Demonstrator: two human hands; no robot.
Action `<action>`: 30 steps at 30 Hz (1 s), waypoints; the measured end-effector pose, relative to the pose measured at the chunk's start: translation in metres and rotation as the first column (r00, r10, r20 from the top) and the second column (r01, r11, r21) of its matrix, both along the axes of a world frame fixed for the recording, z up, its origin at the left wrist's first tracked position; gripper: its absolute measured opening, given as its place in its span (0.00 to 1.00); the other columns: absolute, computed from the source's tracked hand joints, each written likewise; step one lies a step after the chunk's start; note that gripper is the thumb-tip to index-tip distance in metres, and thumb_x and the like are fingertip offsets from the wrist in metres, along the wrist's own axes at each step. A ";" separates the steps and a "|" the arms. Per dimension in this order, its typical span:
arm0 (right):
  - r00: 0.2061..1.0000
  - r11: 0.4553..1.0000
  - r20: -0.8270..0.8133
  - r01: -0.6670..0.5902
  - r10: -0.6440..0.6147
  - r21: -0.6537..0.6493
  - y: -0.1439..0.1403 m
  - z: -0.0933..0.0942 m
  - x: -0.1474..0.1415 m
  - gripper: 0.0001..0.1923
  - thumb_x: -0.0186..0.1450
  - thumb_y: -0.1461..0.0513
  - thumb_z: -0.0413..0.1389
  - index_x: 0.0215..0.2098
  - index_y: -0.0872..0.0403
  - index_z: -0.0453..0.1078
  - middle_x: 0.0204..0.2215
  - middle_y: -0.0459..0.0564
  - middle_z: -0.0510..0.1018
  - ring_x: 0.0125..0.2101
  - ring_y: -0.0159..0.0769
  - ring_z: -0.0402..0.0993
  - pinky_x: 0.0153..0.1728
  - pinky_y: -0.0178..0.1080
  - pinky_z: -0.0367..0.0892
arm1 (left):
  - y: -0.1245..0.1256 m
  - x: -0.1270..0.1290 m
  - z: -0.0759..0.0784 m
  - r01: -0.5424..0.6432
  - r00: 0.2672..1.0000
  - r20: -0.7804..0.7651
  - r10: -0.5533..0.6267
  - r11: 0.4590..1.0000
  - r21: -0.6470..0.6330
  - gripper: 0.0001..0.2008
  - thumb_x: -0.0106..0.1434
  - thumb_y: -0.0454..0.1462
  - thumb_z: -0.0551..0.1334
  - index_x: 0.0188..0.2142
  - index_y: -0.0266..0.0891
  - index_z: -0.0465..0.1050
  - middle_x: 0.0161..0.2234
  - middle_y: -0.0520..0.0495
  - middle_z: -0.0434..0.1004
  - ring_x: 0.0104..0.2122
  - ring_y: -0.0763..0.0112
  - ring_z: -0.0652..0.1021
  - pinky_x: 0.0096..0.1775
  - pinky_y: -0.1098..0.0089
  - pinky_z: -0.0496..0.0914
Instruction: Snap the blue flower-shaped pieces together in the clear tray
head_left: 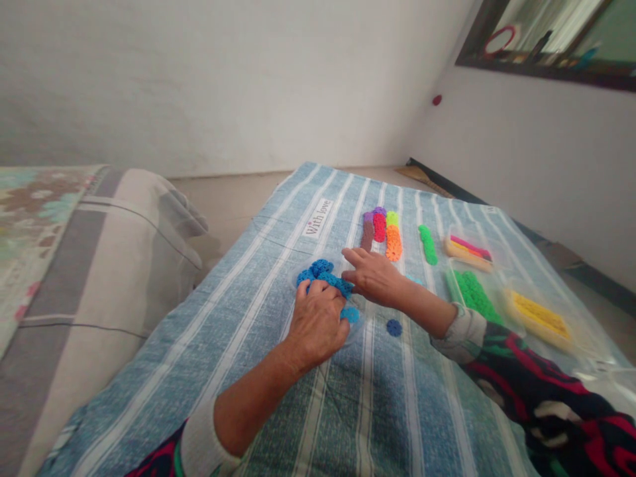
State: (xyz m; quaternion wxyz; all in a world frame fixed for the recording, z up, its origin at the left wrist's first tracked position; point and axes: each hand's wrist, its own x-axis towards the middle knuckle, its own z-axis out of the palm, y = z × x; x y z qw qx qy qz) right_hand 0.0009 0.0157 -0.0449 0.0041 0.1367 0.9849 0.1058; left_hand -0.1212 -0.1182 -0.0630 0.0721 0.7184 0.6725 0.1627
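hands (342, 298) on striped bedsheet (278, 371), white-walled rm

Blue discs (325, 275) partly hidden under left hand (318, 324), fingertips unseen — mirror (551, 40) cut by edge

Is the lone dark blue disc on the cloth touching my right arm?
Apart. The head view shows the lone dark blue disc lying on the striped cloth, with a strip of cloth visible between it and the right forearm.
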 end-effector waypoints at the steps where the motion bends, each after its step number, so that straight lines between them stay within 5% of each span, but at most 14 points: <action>1: 1.000 0.999 -0.018 0.020 -0.021 -0.035 0.001 -0.002 0.001 0.07 0.66 0.61 0.58 0.40 0.53 0.76 0.56 0.62 0.67 0.51 0.49 0.67 0.39 0.43 0.67 | 0.000 0.000 0.000 0.002 1.000 0.000 -0.002 1.000 0.001 0.11 0.58 0.36 0.60 0.38 0.37 0.79 0.40 0.43 0.80 0.47 0.53 0.71 0.57 0.45 0.57; 11: 0.968 0.903 -0.170 0.097 -0.183 -0.419 0.013 -0.025 0.011 0.20 0.57 0.64 0.66 0.49 0.50 0.76 0.60 0.59 0.64 0.57 0.48 0.66 0.51 0.47 0.67 | -0.001 -0.001 -0.001 0.044 0.999 0.017 -0.044 0.999 -0.001 0.09 0.59 0.35 0.60 0.36 0.40 0.79 0.40 0.46 0.80 0.46 0.54 0.72 0.56 0.43 0.56; 30: 0.991 0.890 -0.067 0.075 -0.117 -0.450 0.007 -0.013 0.007 0.20 0.61 0.66 0.61 0.52 0.51 0.73 0.56 0.57 0.67 0.49 0.43 0.73 0.46 0.41 0.67 | 0.003 -0.002 -0.003 0.141 0.989 -0.028 -0.143 0.988 -0.055 0.12 0.62 0.33 0.57 0.39 0.43 0.79 0.45 0.50 0.82 0.47 0.57 0.72 0.55 0.44 0.55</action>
